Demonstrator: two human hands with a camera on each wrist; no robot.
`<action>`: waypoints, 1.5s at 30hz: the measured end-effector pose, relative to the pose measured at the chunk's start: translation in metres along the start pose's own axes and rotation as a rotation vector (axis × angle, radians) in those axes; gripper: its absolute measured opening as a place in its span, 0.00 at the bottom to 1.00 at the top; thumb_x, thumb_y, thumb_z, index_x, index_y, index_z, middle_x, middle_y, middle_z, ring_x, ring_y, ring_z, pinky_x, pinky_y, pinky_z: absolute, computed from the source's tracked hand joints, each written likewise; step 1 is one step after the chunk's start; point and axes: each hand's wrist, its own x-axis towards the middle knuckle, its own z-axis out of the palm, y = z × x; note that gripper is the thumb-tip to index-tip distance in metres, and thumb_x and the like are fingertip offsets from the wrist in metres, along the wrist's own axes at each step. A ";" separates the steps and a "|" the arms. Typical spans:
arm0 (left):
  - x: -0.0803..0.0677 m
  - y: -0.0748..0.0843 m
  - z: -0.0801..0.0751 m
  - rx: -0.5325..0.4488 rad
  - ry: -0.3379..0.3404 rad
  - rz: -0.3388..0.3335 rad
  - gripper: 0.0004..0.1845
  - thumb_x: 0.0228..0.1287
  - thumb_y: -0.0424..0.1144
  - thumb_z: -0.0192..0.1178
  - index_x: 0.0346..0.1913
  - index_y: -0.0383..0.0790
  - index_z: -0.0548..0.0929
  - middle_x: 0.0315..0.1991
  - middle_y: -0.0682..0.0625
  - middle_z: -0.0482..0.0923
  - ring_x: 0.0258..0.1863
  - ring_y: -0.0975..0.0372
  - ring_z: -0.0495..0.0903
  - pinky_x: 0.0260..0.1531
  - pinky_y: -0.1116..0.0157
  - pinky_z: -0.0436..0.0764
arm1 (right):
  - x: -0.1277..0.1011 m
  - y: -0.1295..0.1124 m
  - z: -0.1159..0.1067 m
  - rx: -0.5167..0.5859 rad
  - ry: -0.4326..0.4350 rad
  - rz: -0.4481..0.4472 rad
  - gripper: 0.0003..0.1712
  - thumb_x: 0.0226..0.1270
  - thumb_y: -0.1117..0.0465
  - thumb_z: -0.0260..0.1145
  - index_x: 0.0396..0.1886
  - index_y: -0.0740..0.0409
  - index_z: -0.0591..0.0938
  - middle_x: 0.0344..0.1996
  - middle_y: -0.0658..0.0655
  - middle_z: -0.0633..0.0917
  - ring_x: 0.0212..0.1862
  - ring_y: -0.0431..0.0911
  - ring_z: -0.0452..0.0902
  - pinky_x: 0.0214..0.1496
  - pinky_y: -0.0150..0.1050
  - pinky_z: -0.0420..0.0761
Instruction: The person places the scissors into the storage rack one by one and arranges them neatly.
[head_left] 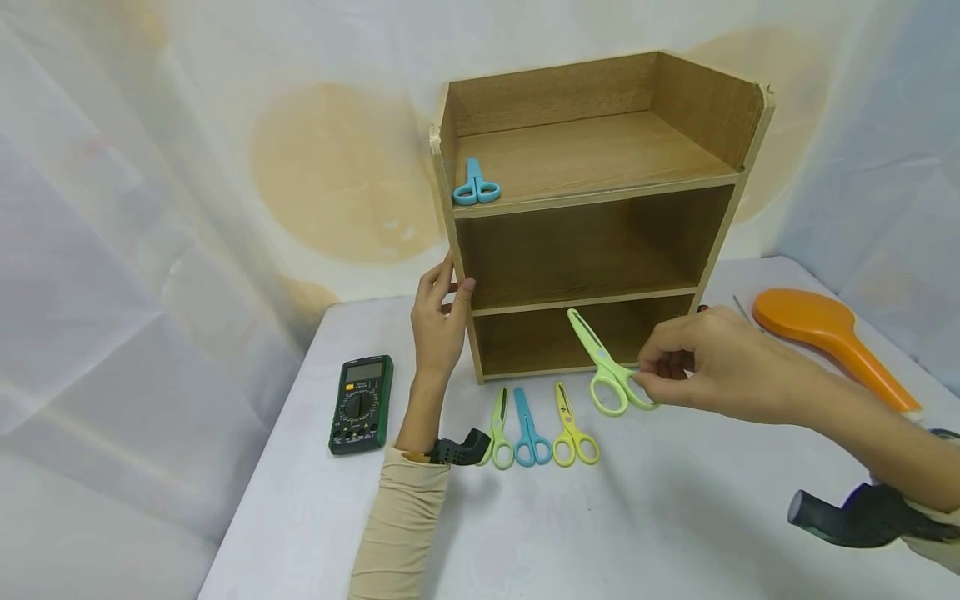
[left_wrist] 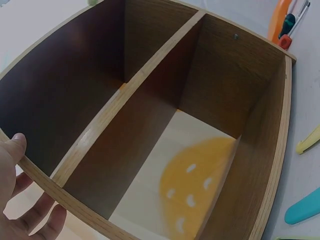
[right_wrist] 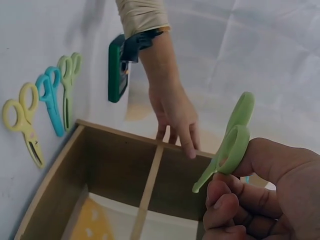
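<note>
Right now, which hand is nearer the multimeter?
Left. The left hand grips the shelf's left edge, just right of the multimeter. The right hand holds green scissors further right.

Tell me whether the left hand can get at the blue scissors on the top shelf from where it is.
Probably yes. The left hand holds the shelf unit's left edge, below the blue scissors, which lie at the open front of the top shelf, with nothing between.
</note>
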 end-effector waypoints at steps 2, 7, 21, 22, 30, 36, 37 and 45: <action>0.000 0.000 0.000 0.002 -0.001 0.003 0.29 0.74 0.50 0.58 0.74 0.48 0.69 0.63 0.47 0.71 0.52 0.58 0.78 0.42 0.54 0.83 | 0.001 0.000 -0.001 0.006 0.000 -0.003 0.08 0.56 0.64 0.78 0.28 0.46 0.88 0.21 0.35 0.78 0.24 0.34 0.73 0.23 0.31 0.77; 0.000 -0.002 0.000 0.000 -0.005 0.009 0.29 0.75 0.50 0.58 0.74 0.48 0.68 0.64 0.48 0.71 0.52 0.58 0.77 0.42 0.55 0.83 | 0.005 -0.002 -0.007 0.008 -0.009 0.009 0.06 0.58 0.63 0.77 0.28 0.47 0.88 0.21 0.36 0.78 0.24 0.35 0.73 0.22 0.31 0.76; 0.001 -0.001 -0.002 0.007 -0.006 0.007 0.29 0.75 0.49 0.58 0.74 0.45 0.68 0.65 0.48 0.70 0.52 0.59 0.77 0.42 0.56 0.83 | 0.026 -0.008 -0.024 -0.008 0.074 -0.095 0.13 0.53 0.69 0.77 0.26 0.45 0.86 0.20 0.36 0.76 0.23 0.35 0.72 0.21 0.30 0.74; 0.001 -0.001 -0.002 0.008 -0.005 0.007 0.29 0.75 0.49 0.58 0.74 0.46 0.68 0.65 0.48 0.70 0.52 0.59 0.77 0.42 0.56 0.83 | 0.028 -0.008 -0.026 -0.011 0.076 -0.098 0.13 0.53 0.69 0.77 0.25 0.45 0.85 0.20 0.37 0.77 0.23 0.35 0.72 0.21 0.30 0.74; 0.001 0.000 0.003 0.007 0.001 0.022 0.29 0.75 0.48 0.58 0.74 0.48 0.68 0.64 0.48 0.71 0.52 0.58 0.78 0.40 0.56 0.83 | 0.041 -0.011 -0.042 -0.054 0.085 -0.118 0.13 0.53 0.70 0.76 0.26 0.46 0.86 0.21 0.38 0.79 0.24 0.36 0.74 0.24 0.28 0.76; 0.000 0.000 0.006 0.010 0.000 0.021 0.28 0.75 0.48 0.57 0.75 0.49 0.68 0.64 0.48 0.71 0.52 0.58 0.78 0.39 0.56 0.83 | 0.047 -0.016 -0.051 -0.075 0.085 -0.032 0.10 0.56 0.66 0.77 0.28 0.46 0.87 0.20 0.40 0.80 0.24 0.38 0.74 0.25 0.29 0.73; -0.001 0.000 0.006 0.008 -0.001 0.021 0.28 0.75 0.48 0.57 0.75 0.49 0.68 0.64 0.48 0.70 0.52 0.58 0.78 0.39 0.56 0.83 | 0.048 -0.016 -0.052 -0.074 0.084 -0.024 0.10 0.56 0.66 0.77 0.27 0.46 0.87 0.20 0.41 0.80 0.25 0.39 0.74 0.25 0.29 0.73; 0.000 0.001 0.004 0.015 -0.001 0.028 0.29 0.75 0.49 0.57 0.74 0.46 0.68 0.64 0.47 0.70 0.52 0.59 0.78 0.40 0.57 0.83 | 0.070 -0.020 -0.065 -0.126 0.108 -0.025 0.08 0.59 0.63 0.75 0.24 0.49 0.85 0.21 0.44 0.81 0.26 0.41 0.75 0.27 0.29 0.74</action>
